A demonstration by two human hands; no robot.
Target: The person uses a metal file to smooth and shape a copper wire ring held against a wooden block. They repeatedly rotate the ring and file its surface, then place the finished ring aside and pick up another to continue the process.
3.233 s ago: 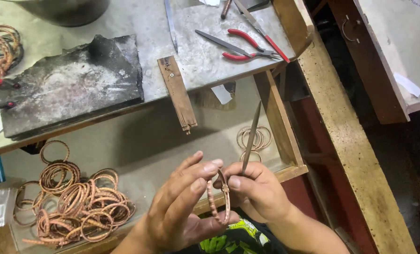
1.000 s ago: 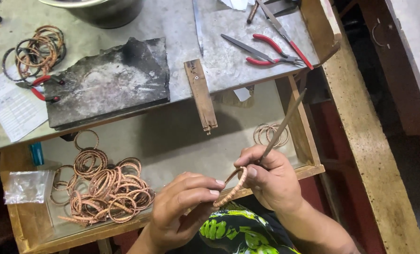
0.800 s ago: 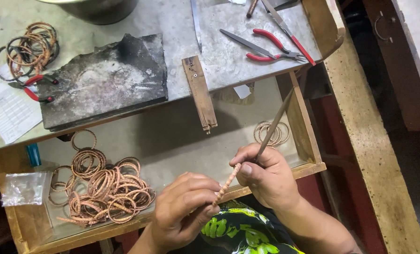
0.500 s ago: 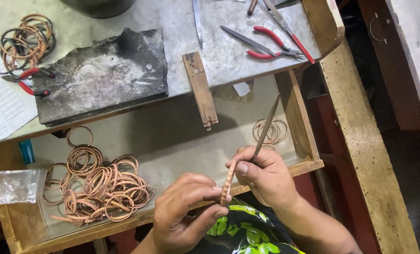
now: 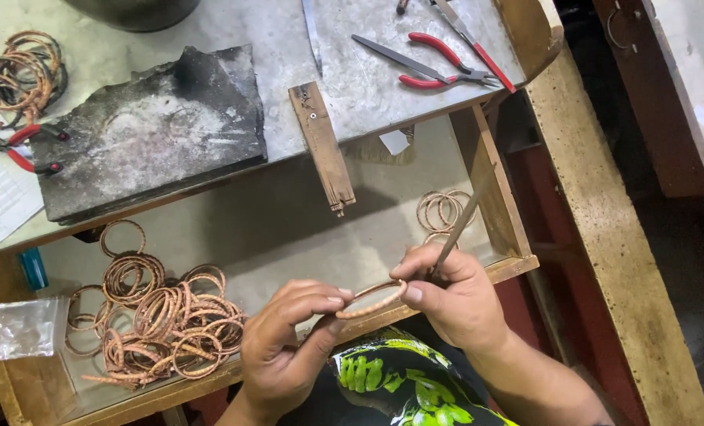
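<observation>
My left hand [image 5: 289,347] pinches one side of a copper-coloured bangle [image 5: 374,298] over the front edge of an open wooden drawer [image 5: 517,264]. My right hand [image 5: 450,296] holds the bangle's other side with the thumb and also grips a thin metal file [image 5: 458,225], which slants up and to the right. A heap of several similar bangles [image 5: 163,323] lies in the drawer to the left of my hands. A few more bangles [image 5: 440,209] lie near the drawer's right wall.
A dark scorched slab [image 5: 147,130] and a wooden bench peg [image 5: 322,146] sit on the grey bench top. Red-handled pliers [image 5: 439,67] lie at the back right, another pair [image 5: 21,150] and bangles [image 5: 13,71] at the left. A clear plastic bag [image 5: 17,327] lies far left.
The bangle has turned from upright to nearly flat between my hands. The file has stayed in my right hand, tilting a little. The view has shifted slightly.
</observation>
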